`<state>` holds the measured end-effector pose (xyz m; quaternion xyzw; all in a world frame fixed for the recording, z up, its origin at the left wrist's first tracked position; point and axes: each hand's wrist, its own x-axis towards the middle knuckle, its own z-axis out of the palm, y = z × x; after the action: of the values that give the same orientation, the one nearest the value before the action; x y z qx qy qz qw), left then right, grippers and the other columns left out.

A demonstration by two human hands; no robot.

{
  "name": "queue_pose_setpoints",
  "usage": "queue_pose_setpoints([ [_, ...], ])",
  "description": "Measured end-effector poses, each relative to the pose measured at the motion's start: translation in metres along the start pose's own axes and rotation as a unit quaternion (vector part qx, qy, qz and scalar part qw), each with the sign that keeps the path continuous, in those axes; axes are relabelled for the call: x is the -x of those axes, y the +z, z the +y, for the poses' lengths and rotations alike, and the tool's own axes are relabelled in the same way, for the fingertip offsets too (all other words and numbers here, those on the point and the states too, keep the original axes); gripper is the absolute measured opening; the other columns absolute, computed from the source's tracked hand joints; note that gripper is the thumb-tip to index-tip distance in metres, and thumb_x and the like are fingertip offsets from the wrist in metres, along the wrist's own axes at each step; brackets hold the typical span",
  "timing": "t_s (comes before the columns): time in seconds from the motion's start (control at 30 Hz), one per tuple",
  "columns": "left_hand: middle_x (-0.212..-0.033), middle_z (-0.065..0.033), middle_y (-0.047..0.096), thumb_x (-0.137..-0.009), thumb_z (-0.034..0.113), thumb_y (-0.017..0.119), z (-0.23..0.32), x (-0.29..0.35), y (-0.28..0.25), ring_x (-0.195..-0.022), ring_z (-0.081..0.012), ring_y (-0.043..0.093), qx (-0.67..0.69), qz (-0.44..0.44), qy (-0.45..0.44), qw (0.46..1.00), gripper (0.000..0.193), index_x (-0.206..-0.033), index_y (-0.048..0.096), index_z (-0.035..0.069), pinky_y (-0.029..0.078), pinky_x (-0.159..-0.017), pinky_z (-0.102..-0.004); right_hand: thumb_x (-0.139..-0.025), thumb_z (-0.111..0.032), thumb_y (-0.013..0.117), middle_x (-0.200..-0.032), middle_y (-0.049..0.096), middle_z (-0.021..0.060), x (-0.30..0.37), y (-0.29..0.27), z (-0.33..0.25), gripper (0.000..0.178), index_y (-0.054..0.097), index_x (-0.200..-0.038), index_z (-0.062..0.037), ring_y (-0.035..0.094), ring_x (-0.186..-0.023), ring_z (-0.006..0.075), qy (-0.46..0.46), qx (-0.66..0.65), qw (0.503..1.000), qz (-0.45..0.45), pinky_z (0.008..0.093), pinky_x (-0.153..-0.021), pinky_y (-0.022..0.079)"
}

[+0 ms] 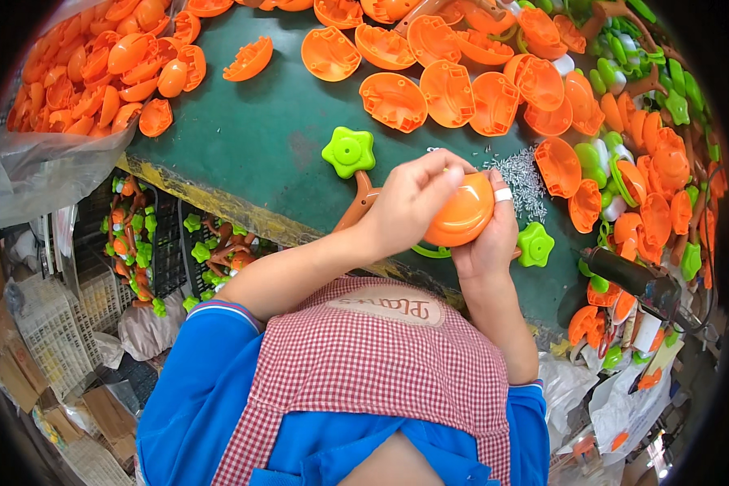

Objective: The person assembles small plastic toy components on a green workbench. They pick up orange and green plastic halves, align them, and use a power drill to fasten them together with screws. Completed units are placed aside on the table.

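Observation:
A glossy orange rounded plastic shell (466, 212) is held over the near edge of the table. My right hand (488, 239) is wrapped round its right side; a white band circles one finger. My left hand (413, 196) is closed against its upper left side, fingertips curled at the rim; whether they pinch something small is hidden. Behind the hands lies a brown branch-like piece (358, 204), with a green star-shaped knob (349, 152) beyond my left hand. Another green star knob (535, 245) shows beside my right wrist. A green curved strip (431, 252) peeks out below the shell.
Loose silver screws (520, 185) lie beyond my right hand. Open orange half shells (393, 102) line the far side of the green table (251, 154). More fill a plastic bag (49, 166) at left. A black power screwdriver (630, 274) and green, white and orange parts crowd the right.

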<state>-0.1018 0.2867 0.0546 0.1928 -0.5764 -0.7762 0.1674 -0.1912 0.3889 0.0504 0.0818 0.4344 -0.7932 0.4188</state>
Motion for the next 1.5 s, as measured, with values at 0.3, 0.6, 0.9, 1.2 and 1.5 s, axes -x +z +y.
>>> queue_pose_setpoints([
  [0.3, -0.13, -0.0102, 0.055, -0.092, 0.019, 0.066, 0.007, 0.016, 0.007, -0.12, -0.0165, 0.053, 0.029, -0.092, -0.004, 0.995, 0.065, -0.147, 0.034, 0.003, 0.04, -0.106, -0.0322, -0.102, -0.038, 0.041, -0.106, 0.063, 0.0111, -0.006, -0.018, 0.0, 0.036, 0.055, -0.11, -0.006, 0.064, -0.095, 0.0255, 0.123, -0.074, 0.989, 0.038, 0.0417, -0.087, 0.054],
  [0.6, -0.129, -0.0131, 0.058, -0.087, 0.008, 0.07, -0.002, 0.025, 0.016, -0.121, -0.0203, 0.056, 0.043, -0.055, 0.065, 0.995, 0.056, -0.137, 0.047, -0.002, 0.044, -0.104, -0.0331, -0.105, -0.034, 0.039, -0.107, 0.06, 0.0082, 0.003, -0.021, -0.009, 0.033, 0.054, -0.111, -0.006, 0.061, -0.098, 0.0212, 0.05, -0.091, 0.993, 0.05, 0.0371, -0.089, 0.051],
  [0.9, -0.088, -0.0096, 0.066, -0.066, 0.001, 0.076, -0.007, 0.02, 0.035, -0.083, -0.0278, 0.067, -0.324, -0.087, 0.258, 0.906, 0.065, -0.127, 0.054, 0.005, 0.054, -0.074, -0.0378, -0.093, -0.01, 0.062, -0.145, 0.04, 0.0143, 0.051, -0.035, -0.011, 0.069, 0.025, -0.149, 0.0007, 0.045, -0.13, 0.0228, -0.137, 0.243, 0.959, -0.047, 0.0355, -0.109, 0.036],
  [1.2, -0.097, -0.0144, 0.066, -0.072, 0.028, 0.082, -0.022, 0.0, -0.022, -0.087, -0.0288, 0.064, -0.539, -0.034, 0.042, 0.84, 0.074, -0.13, 0.049, -0.005, 0.052, -0.078, -0.0373, -0.093, -0.011, 0.06, -0.116, 0.061, 0.0142, 0.044, -0.108, -0.022, 0.04, 0.048, -0.13, 0.0019, 0.065, -0.077, 0.0156, -0.145, 0.278, 0.949, 0.033, 0.0247, -0.053, 0.053],
  [1.5, -0.1, -0.0161, 0.068, -0.071, 0.053, 0.078, -0.02, -0.03, -0.026, -0.096, -0.03, 0.066, -0.43, -0.173, -0.184, 0.867, 0.078, -0.121, 0.057, -0.003, 0.05, -0.086, -0.0371, -0.084, 0.001, 0.068, -0.11, 0.06, 0.009, 0.045, -0.098, -0.028, 0.039, 0.051, -0.12, -0.0015, 0.06, -0.094, 0.0137, -0.127, 0.39, 0.911, -0.036, 0.0249, -0.076, 0.051],
])
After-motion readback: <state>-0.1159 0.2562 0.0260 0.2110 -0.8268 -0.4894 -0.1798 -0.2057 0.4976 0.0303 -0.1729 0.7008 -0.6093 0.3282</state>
